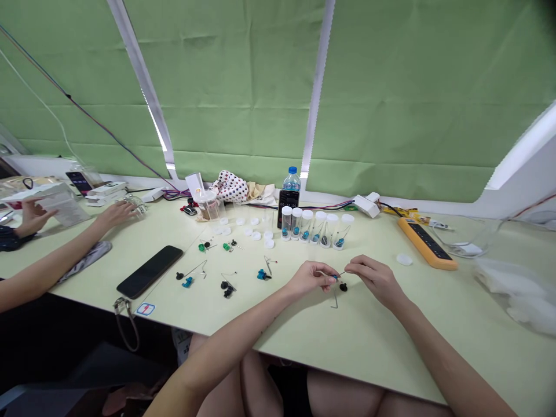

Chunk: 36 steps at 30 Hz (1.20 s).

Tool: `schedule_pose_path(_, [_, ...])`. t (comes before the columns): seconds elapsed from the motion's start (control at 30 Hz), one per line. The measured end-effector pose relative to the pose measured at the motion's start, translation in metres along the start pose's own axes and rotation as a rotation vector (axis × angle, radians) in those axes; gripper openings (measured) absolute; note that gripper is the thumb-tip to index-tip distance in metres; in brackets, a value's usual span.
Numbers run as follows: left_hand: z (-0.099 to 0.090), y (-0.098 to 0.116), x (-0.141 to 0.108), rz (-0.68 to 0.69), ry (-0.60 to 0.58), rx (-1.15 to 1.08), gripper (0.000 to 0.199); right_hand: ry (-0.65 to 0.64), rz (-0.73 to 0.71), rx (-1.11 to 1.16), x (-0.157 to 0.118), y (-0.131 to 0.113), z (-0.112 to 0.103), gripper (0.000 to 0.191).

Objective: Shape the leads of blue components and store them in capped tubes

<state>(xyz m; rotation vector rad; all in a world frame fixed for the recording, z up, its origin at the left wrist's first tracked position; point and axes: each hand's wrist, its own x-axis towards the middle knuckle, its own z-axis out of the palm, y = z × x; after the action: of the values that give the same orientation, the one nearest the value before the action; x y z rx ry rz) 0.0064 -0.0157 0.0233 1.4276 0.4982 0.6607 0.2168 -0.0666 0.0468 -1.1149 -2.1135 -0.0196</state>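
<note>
My left hand pinches a small blue part above the table. Fingers closed, my right hand grips a thin metal rod that meets the blue part. Just below lie a black knob and a bent metal wire. To the left are a blue piece with a wire, black pieces, another blue piece and green pieces. Behind my hands stands a row of clear tubes with white caps, holding blue parts and wires.
A phone showing a timer leans on a bottle. White caps lie left of the tubes. An orange power strip is at right, a black phone at left. Another person's hands work at far left.
</note>
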Motion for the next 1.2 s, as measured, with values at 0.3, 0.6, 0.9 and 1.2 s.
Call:
schedule_pose_path(0.3, [0.002,0.001,-0.001,-0.042,0.081,0.172,0.039,-0.056,-0.06,-0.09,-0.001,0.0,0.0,0.025])
schedule_pose_path(0.6, [0.004,0.0,-0.002,-0.03,0.088,0.162,0.036,-0.08,-0.05,-0.101,0.0,-0.001,-0.001,0.028])
schedule_pose_path(0.9, [0.001,-0.002,0.0,-0.013,0.054,0.093,0.042,-0.117,-0.066,-0.091,0.0,-0.004,0.005,0.03])
schedule_pose_path(1.2, [-0.003,-0.005,0.002,0.002,0.023,0.07,0.04,-0.082,0.129,0.115,0.002,-0.012,0.01,0.017])
